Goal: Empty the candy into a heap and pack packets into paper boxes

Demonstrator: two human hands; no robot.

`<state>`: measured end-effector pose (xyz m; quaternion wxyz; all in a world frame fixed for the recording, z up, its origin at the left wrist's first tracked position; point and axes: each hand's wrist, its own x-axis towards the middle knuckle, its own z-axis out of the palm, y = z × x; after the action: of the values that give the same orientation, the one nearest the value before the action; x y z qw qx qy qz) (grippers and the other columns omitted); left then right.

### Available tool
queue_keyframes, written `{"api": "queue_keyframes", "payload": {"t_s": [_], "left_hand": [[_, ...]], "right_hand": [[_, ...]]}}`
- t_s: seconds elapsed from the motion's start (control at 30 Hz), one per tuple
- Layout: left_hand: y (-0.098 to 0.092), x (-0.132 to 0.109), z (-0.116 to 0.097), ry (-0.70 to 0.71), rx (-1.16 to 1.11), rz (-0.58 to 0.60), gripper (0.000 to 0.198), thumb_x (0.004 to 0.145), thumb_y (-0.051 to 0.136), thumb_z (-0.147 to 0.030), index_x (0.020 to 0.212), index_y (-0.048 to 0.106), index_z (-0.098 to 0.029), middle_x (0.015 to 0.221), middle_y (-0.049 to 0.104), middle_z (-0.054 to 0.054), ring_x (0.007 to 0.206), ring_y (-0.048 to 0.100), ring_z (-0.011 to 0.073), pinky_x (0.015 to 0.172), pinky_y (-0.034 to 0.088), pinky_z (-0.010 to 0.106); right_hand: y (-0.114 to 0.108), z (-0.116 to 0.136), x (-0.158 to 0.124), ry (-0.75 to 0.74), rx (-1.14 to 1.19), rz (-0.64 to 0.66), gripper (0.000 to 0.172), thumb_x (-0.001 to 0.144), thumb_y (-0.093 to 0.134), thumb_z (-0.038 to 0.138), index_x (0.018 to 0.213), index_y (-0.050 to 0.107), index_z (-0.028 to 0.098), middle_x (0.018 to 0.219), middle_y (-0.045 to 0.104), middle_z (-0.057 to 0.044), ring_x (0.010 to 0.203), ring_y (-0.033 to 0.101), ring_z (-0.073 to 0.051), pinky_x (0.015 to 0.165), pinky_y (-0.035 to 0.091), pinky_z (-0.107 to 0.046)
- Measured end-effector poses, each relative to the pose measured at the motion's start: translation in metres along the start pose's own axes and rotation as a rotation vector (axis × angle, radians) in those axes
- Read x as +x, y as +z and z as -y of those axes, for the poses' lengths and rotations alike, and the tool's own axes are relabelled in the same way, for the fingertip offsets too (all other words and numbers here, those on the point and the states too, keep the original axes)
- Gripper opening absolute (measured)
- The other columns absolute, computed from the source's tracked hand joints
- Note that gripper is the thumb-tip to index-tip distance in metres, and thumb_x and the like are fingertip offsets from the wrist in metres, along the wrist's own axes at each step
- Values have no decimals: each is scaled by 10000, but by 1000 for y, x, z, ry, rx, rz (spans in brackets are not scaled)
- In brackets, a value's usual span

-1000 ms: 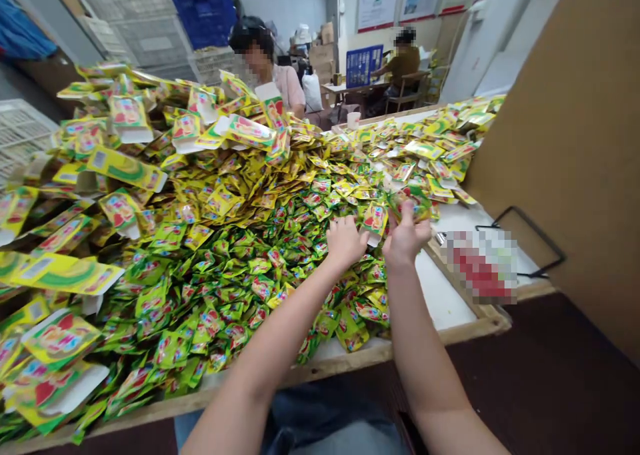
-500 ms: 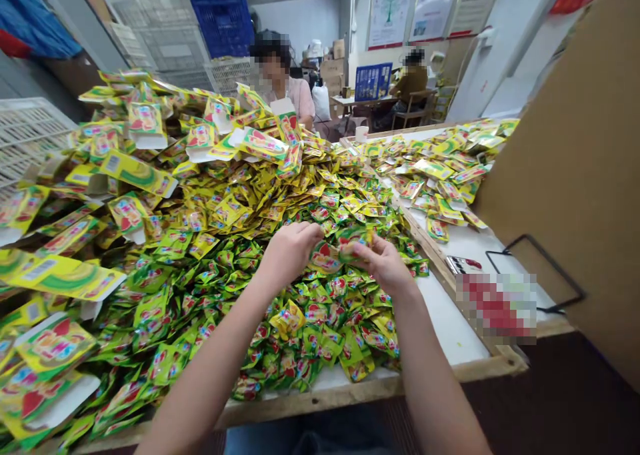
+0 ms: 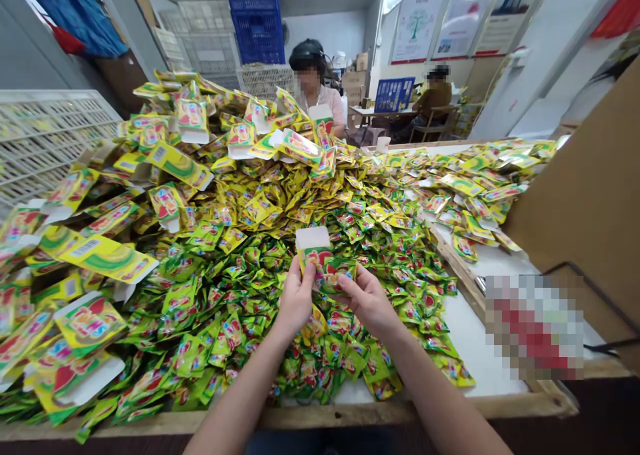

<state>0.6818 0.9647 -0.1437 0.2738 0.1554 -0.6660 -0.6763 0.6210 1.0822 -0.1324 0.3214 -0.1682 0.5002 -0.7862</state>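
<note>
My left hand (image 3: 297, 302) is closed around a small printed carton (image 3: 313, 240), its white flap standing up at the top. Green and yellow printing with a watermelon picture covers the carton's front. In my right hand (image 3: 373, 303), thumb and fingers pinch a green sachet (image 3: 340, 267) with the same sort of print. The sachet lies against the carton's right side; whether part of it is inside I cannot tell. Beneath both hands spreads a deep heap of green sachets (image 3: 215, 315), with yellow sachets (image 3: 260, 205) behind it.
Opened cartons (image 3: 105, 252) pile up on the left, beside a white plastic crate (image 3: 50, 142). More cartons (image 3: 465, 185) lie beyond a wooden strip (image 3: 455, 262) at right. A cardboard sheet (image 3: 585, 208) stands far right. A person (image 3: 320, 98) sits across the table.
My left hand, earlier closed over the sachets without a visible carton, now holds one upright. My right hand keeps its sachet, now against that carton. The whole view has shifted.
</note>
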Motion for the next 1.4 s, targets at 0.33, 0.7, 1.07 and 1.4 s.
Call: {"api": "queue_keyframes", "payload": {"t_s": [0.33, 0.7, 1.07, 1.4], "left_hand": [[-36, -14, -4, 142, 665, 6, 685, 600, 689, -602, 1096, 424, -210, 825, 672, 29, 695, 654, 233, 646, 528, 358], [-44, -19, 11, 648, 881, -74, 454, 671, 642, -328, 1063, 440, -222, 855, 655, 21, 746, 658, 189, 656, 506, 270], [-30, -30, 7, 373, 638, -29, 498, 641, 669, -372, 1038, 409, -219, 863, 614, -3, 702, 623, 151, 624, 486, 256], [-32, -34, 8, 526, 687, -80, 464, 649, 657, -378, 1014, 414, -223, 880, 623, 7, 697, 630, 148, 612, 485, 245]], "right_hand": [[-15, 13, 3, -495, -246, -354, 238, 733, 712, 357, 902, 606, 229, 852, 693, -3, 789, 657, -140, 734, 548, -265], [28, 63, 4, -443, -1248, 218, 149, 755, 638, 270, 649, 622, 168, 530, 516, 45, 484, 425, -74, 455, 329, -216], [24, 31, 13, -485, -761, -149, 353, 549, 822, 323, 823, 649, 182, 825, 640, 2, 776, 600, -127, 758, 509, -284], [19, 53, -4, -332, -947, 149, 207, 739, 666, 387, 748, 708, 185, 756, 710, -20, 719, 635, -148, 708, 493, -295]]}}
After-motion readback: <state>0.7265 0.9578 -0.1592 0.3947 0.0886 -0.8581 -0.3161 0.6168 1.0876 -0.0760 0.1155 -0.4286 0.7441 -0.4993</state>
